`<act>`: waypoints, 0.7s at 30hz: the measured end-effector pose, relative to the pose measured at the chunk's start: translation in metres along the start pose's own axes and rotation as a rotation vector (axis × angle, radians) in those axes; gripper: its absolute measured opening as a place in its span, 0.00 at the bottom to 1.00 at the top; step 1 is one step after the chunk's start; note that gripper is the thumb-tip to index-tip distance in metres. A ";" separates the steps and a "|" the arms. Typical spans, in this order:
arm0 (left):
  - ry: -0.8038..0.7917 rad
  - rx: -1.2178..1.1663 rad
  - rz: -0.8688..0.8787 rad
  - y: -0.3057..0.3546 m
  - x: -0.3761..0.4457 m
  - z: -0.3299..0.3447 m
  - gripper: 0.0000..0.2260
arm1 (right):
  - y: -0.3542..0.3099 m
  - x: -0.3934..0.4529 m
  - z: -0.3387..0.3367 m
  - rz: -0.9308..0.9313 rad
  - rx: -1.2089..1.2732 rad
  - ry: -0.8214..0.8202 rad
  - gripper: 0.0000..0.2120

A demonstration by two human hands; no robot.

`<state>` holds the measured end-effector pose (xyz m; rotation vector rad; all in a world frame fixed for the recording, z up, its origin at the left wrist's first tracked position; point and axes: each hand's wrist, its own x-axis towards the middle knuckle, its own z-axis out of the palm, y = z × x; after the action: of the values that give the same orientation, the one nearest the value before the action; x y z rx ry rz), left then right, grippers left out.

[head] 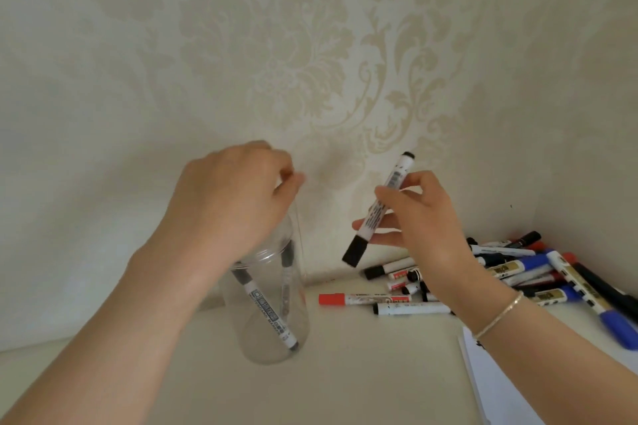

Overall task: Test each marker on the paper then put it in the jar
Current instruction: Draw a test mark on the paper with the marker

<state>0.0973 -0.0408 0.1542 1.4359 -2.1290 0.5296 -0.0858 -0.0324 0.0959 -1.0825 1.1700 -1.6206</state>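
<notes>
My right hand (pixel 419 217) holds a black-capped marker (pixel 379 209) up in the air, pinched between thumb and fingers around its white barrel, cap end tilted down and to the left, the other fingers loosely spread. My left hand (pixel 234 197) hovers over the mouth of the clear jar (pixel 272 331), its fingers curled downward; I cannot tell whether they have hold of anything. The jar stands just below that hand, and two markers lean inside it, one (pixel 269 312) with a white printed barrel slanting toward the bottom. Below and beyond my right hand lies the heap of loose markers (pixel 524 272), with black, red and blue caps. The white paper (pixel 500 386) lies under my right forearm, near the wrist bracelet (pixel 500 316).
</notes>
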 end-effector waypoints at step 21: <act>-0.753 -1.278 0.155 0.077 -0.026 0.055 0.17 | -0.019 -0.008 -0.064 0.204 0.169 -0.243 0.15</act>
<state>0.0232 -0.0254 0.0918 0.6963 -2.2627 -1.3211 -0.1467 -0.0052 0.1004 -0.9855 0.9335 -1.3621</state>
